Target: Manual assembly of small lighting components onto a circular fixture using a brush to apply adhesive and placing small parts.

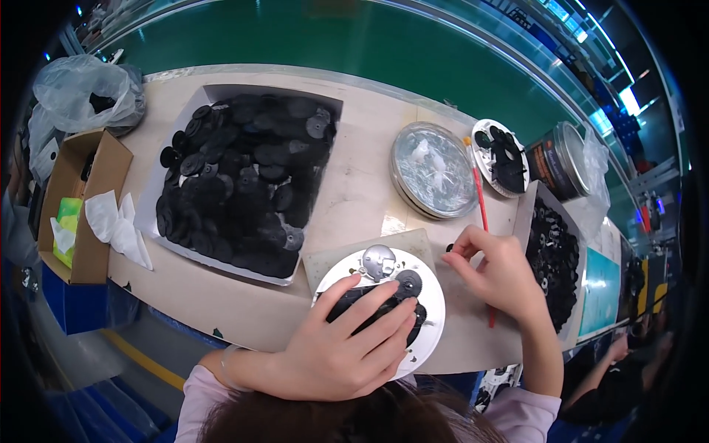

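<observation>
My left hand (353,343) lies spread over a white round base (430,314) near the table's front edge, its fingers across a black part mostly hidden beneath. A silver round motor-like piece (378,262) and a dark toothed gear (408,283) show on the base beyond the fingertips. To the right, my right hand (506,277) pinches a small black piece (450,248) between thumb and forefinger, apart from the base; its exact kind is too small to tell. A thin red stick with a yellowish tip (480,188) passes behind that hand.
A large box (151,210) full of black discs stands left of centre. Further left are a cardboard box (88,166) and white tissue (118,225). A round tin (402,193), a white plate (481,159) with black parts, a can (550,162) and another parts box (526,210) stand right.
</observation>
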The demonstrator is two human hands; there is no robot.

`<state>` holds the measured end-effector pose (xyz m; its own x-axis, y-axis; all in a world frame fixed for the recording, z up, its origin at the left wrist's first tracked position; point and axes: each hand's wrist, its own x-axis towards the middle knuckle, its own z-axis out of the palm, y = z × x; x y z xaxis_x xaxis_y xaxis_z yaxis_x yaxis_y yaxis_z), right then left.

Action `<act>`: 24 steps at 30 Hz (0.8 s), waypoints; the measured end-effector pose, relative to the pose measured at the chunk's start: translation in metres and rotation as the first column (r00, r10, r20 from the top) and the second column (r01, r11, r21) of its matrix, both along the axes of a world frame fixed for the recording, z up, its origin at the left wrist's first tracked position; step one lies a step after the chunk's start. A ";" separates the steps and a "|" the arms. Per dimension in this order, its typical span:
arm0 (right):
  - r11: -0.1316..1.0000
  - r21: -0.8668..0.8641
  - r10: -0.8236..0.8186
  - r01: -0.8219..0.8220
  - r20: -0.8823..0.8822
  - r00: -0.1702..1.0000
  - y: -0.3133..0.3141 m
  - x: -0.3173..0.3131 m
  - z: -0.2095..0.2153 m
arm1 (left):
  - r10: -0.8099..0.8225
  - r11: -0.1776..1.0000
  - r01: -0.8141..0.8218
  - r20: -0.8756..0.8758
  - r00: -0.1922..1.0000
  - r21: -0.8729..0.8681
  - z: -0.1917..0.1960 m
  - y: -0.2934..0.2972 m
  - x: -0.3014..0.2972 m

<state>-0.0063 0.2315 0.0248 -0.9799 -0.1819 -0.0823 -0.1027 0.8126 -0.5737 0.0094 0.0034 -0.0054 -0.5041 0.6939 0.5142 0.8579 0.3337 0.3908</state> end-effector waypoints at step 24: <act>0.834 -0.406 0.017 0.373 0.695 0.719 -0.010 -0.005 0.027 | 0.044 0.999 -0.042 -0.053 0.998 0.024 -0.003 0.001 0.000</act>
